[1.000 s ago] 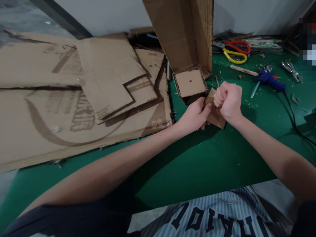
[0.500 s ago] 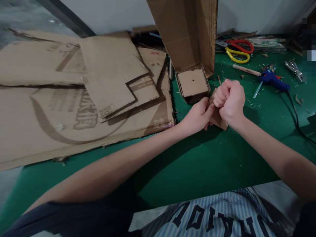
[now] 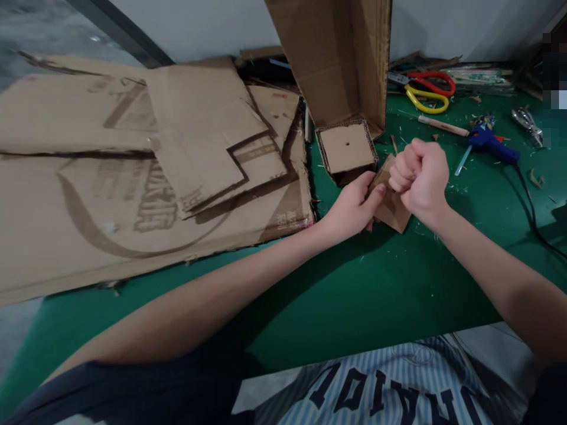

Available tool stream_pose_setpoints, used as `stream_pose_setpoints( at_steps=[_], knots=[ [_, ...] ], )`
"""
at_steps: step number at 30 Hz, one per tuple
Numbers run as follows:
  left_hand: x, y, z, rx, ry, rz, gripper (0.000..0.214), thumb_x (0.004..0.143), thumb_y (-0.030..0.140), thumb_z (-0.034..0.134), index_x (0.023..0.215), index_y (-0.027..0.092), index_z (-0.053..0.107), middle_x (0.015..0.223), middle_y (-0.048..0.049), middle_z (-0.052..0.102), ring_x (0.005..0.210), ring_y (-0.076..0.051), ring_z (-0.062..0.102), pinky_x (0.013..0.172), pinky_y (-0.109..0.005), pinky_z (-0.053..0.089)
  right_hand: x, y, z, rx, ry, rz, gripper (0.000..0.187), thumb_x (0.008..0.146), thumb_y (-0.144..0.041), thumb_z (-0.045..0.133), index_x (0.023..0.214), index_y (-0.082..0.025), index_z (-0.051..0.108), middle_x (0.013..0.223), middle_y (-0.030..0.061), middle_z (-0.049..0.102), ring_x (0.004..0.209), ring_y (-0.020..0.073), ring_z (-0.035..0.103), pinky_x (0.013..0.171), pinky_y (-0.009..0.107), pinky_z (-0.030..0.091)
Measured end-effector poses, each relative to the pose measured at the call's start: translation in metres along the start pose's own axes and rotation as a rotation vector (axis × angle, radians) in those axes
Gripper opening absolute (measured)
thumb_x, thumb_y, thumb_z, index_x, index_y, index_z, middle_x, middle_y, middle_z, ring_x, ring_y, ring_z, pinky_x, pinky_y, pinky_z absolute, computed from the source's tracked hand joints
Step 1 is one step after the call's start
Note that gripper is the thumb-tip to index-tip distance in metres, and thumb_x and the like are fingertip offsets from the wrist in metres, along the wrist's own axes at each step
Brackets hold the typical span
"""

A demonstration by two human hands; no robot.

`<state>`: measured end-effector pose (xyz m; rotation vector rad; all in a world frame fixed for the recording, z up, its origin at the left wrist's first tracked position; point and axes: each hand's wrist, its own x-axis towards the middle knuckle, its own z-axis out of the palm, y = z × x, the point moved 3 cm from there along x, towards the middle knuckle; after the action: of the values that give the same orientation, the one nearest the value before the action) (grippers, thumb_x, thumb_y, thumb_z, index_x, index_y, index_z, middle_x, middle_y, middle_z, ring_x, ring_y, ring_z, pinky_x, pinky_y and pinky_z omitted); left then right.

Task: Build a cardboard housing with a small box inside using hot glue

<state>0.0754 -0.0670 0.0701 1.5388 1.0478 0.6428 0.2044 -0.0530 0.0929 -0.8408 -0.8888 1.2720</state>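
A small flat piece of cardboard (image 3: 396, 211) is pinched along its left side by my left hand (image 3: 354, 205), thumb on top and fingers underneath. Right above that piece, my right hand (image 3: 420, 174) is closed in a fist; whatever it grips is hidden by the fingers. Just beyond my left hand stands a cardboard box (image 3: 332, 150) with a square top that has a small hole in its middle. Behind it rises a tall folded cardboard panel (image 3: 336, 65), its lower end on the table.
Large cardboard sheets (image 3: 212, 136) cover the left of the green table (image 3: 354, 295). At the right lie red-and-yellow scissors (image 3: 427, 97), a wooden-handled stick (image 3: 443, 126), a blue glue gun (image 3: 491, 146) with its cord, and a clear plastic-wrapped item (image 3: 527, 125). Scraps are scattered about.
My right fist has moved slightly right and away from my left hand, showing more of the small cardboard piece. My left hand still pinches it.
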Motion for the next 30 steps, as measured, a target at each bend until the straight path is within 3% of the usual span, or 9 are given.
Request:
stream_pose_setpoints(
  at_steps=[4, 7, 13, 16, 22, 25, 30],
  knots=[
    [-0.002, -0.004, 0.0, -0.009, 0.004, 0.056, 0.021, 0.106, 0.032, 0.052, 0.091, 0.023, 0.041, 0.057, 0.0074, 0.052, 0.035, -0.007, 0.05, 0.032, -0.015, 0.036, 0.004, -0.016, -0.007, -0.035, 0.016, 0.008, 0.065, 0.097, -0.058, 0.054, 0.055, -0.025, 0.016, 0.049, -0.0069, 0.012, 0.042, 0.0096, 0.013, 0.04, 0.029, 0.02],
    [-0.004, -0.006, 0.001, -0.055, 0.022, 0.075, 0.024, 0.104, 0.041, 0.057, 0.096, 0.024, 0.041, 0.064, 0.0057, 0.054, 0.041, -0.01, 0.057, 0.032, -0.016, 0.04, -0.001, -0.027, -0.005, 0.076, 0.023, -0.026, 0.062, 0.094, -0.048, 0.055, 0.051, -0.024, 0.017, 0.048, -0.0068, 0.01, 0.041, 0.0081, 0.01, 0.04, 0.027, 0.016],
    [-0.005, -0.005, 0.001, -0.213, 0.054, 0.112, 0.04, 0.095, 0.052, 0.069, 0.105, 0.024, 0.042, 0.101, -0.0072, 0.067, 0.073, -0.02, 0.076, 0.041, -0.019, 0.054, -0.01, -0.035, -0.004, 0.114, -0.036, -0.043, 0.061, 0.093, -0.043, 0.057, 0.05, -0.023, 0.018, 0.049, -0.0071, 0.012, 0.041, 0.0071, 0.011, 0.04, 0.026, 0.016],
    [-0.005, -0.006, 0.001, -0.261, 0.051, 0.125, 0.047, 0.091, 0.05, 0.073, 0.116, 0.022, 0.043, 0.116, -0.0118, 0.069, 0.076, -0.021, 0.078, 0.042, -0.022, 0.057, -0.012, -0.037, -0.006, 0.119, -0.01, -0.042, 0.058, 0.092, -0.038, 0.055, 0.049, -0.023, 0.018, 0.048, -0.0066, 0.012, 0.042, 0.0076, 0.009, 0.041, 0.026, 0.014],
    [-0.003, -0.007, 0.003, -0.266, -0.02, 0.115, 0.05, 0.09, 0.049, 0.075, 0.115, 0.021, 0.042, 0.107, -0.0095, 0.073, 0.073, -0.02, 0.079, 0.041, -0.02, 0.056, -0.007, -0.038, 0.008, 0.142, -0.102, -0.083, 0.067, 0.097, -0.05, 0.05, 0.047, -0.022, 0.016, 0.047, -0.0056, 0.01, 0.044, 0.0085, 0.01, 0.043, 0.027, 0.017],
    [-0.002, -0.01, 0.005, -0.26, -0.064, 0.067, 0.044, 0.093, 0.048, 0.07, 0.11, 0.022, 0.039, 0.096, -0.0053, 0.073, 0.066, -0.018, 0.079, 0.04, -0.017, 0.053, -0.003, -0.035, 0.011, 0.127, -0.149, -0.13, 0.065, 0.095, -0.044, 0.053, 0.046, -0.023, 0.017, 0.047, -0.0057, 0.011, 0.044, 0.0084, 0.011, 0.046, 0.028, 0.014],
    [-0.001, -0.012, 0.005, -0.274, -0.031, 0.044, 0.039, 0.097, 0.045, 0.067, 0.108, 0.023, 0.037, 0.092, -0.0032, 0.072, 0.063, -0.019, 0.079, 0.038, -0.018, 0.052, -0.008, -0.029, 0.012, 0.098, -0.181, -0.174, 0.055, 0.087, -0.031, 0.057, 0.045, -0.023, 0.023, 0.048, -0.0052, 0.015, 0.045, 0.0087, 0.012, 0.049, 0.029, 0.013]
  ],
)
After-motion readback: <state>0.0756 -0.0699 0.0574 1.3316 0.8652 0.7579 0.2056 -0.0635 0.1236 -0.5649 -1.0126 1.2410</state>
